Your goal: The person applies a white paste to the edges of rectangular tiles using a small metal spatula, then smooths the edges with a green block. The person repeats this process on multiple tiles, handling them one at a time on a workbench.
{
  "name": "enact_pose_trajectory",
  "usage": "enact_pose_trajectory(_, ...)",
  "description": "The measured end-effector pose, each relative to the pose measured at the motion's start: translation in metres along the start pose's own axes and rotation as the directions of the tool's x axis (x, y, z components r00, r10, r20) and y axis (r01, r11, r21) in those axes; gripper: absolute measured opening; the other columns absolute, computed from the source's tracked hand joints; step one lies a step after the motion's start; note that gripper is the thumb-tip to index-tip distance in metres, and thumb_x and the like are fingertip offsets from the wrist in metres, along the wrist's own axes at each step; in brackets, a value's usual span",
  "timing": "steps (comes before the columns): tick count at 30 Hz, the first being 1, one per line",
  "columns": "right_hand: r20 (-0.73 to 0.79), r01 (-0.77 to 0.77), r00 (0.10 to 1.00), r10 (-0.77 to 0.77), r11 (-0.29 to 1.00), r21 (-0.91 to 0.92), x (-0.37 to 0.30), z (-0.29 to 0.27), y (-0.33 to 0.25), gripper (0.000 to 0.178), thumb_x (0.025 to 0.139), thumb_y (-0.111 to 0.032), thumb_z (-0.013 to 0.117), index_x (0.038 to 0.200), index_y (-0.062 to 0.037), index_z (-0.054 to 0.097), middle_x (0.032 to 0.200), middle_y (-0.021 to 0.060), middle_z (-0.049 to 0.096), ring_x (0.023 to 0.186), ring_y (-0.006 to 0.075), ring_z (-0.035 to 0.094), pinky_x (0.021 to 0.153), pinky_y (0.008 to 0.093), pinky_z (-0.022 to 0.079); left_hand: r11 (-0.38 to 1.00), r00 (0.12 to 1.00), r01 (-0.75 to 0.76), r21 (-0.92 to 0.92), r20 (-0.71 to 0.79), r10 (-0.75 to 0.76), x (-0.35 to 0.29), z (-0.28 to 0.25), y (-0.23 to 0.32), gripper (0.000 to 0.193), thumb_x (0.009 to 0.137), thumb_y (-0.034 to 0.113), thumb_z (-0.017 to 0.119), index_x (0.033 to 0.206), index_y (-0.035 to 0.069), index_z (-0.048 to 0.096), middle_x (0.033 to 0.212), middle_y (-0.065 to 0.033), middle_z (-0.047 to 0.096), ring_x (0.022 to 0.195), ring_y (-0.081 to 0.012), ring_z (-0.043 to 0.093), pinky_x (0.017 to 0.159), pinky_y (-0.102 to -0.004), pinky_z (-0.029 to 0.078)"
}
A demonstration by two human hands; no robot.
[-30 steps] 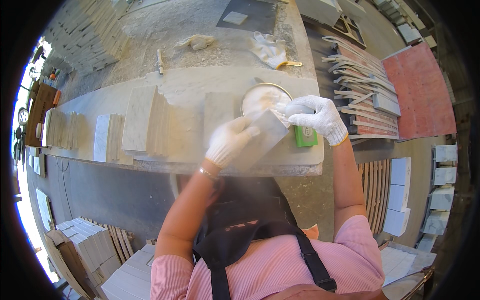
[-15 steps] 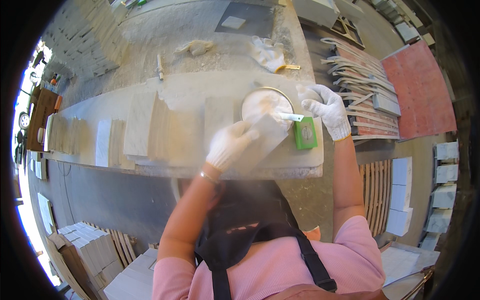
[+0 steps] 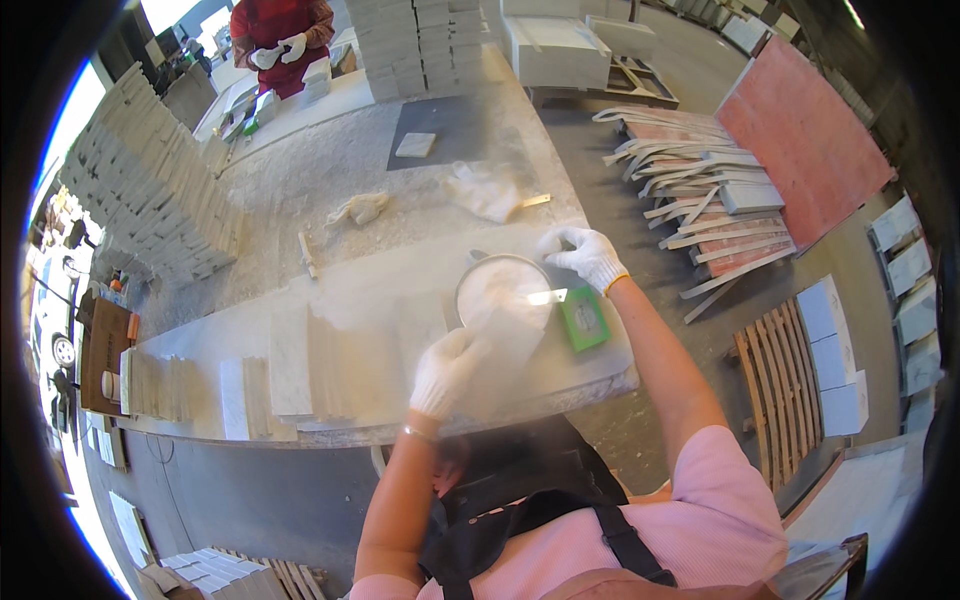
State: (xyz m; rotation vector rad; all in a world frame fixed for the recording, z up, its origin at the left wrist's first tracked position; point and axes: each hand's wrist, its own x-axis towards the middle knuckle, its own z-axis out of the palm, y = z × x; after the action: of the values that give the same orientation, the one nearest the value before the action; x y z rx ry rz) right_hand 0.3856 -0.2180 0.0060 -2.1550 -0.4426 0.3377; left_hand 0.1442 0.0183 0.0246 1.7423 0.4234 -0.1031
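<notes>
My left hand (image 3: 447,375), in a white knit glove, grips a thin pale tile (image 3: 512,345) by its left side. The tile is tilted over the near edge of a round container (image 3: 462,290) filled with white powder (image 3: 500,285). My right hand (image 3: 587,260), gloved too, hovers by the container's far right rim. Its fingers curve with a gap between thumb and forefinger, and I see nothing in them. A flat light-coloured tool (image 3: 547,297) lies across the right rim. Next to it rests a green box (image 3: 585,318).
Stone tiles stand in rows (image 3: 290,360) on the dusty table's left. Beyond lie a crumpled glove (image 3: 482,192), a cloth (image 3: 357,208) and a small stick (image 3: 307,255). Tall tile stacks (image 3: 150,180) rise far left. A co-worker in red (image 3: 285,45) stands at the far end.
The view has tilted up, bringing the co-worker into sight. My right hand has come left, closer to the container. My left hand still holds the tile at the container's near edge.
</notes>
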Motion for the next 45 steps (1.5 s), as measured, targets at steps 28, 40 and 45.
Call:
enact_pose_trajectory(28, -0.073, 0.192, 0.976, -0.204, 0.97, -0.149, -0.088, -0.002, -0.064, 0.027, 0.093, -0.03, 0.07, 0.11, -0.0125, 0.081, 0.106, 0.0131, 0.078, 0.095, 0.0303, 0.075, 0.083, 0.0365, 0.057, 0.973, 0.996, -0.086, 0.213, 0.025, 0.082, 0.001, -0.001, 0.008, 0.044, 0.093, 0.044, 0.064, 0.114, 0.006, 0.074, 0.104, -0.021, 0.075, 0.094, -0.0328, 0.072, 0.085, -0.0415, 0.055)
enact_pose_trajectory(40, 0.097, -0.095, 0.993, 0.071, 0.955, 0.28, -0.081, 0.008, -0.068, 0.026, 0.093, -0.01, 0.071, 0.115, 0.001, 0.077, 0.087, 0.0025, 0.073, 0.068, 0.0053, 0.058, 0.06, 0.0217, 0.045, 0.959, 0.995, -0.097, 0.267, 0.027, 0.093, 0.0, -0.001, 0.009, 0.045, 0.092, 0.047, 0.064, 0.11, 0.007, 0.074, 0.104, -0.0218, 0.074, 0.096, -0.0384, 0.071, 0.084, -0.0446, 0.054)
enact_pose_trajectory(45, 0.069, -0.07, 0.996, 0.05, 0.939, 0.336, -0.087, -0.003, -0.071, 0.025, 0.093, -0.01, 0.07, 0.114, 0.0012, 0.078, 0.099, 0.0045, 0.077, 0.09, 0.0087, 0.065, 0.081, 0.0247, 0.05, 0.958, 0.996, -0.088, 0.272, 0.029, 0.084, 0.001, 0.0, 0.008, 0.044, 0.092, 0.047, 0.064, 0.11, 0.008, 0.074, 0.103, -0.021, 0.075, 0.095, -0.0371, 0.071, 0.084, -0.0439, 0.054)
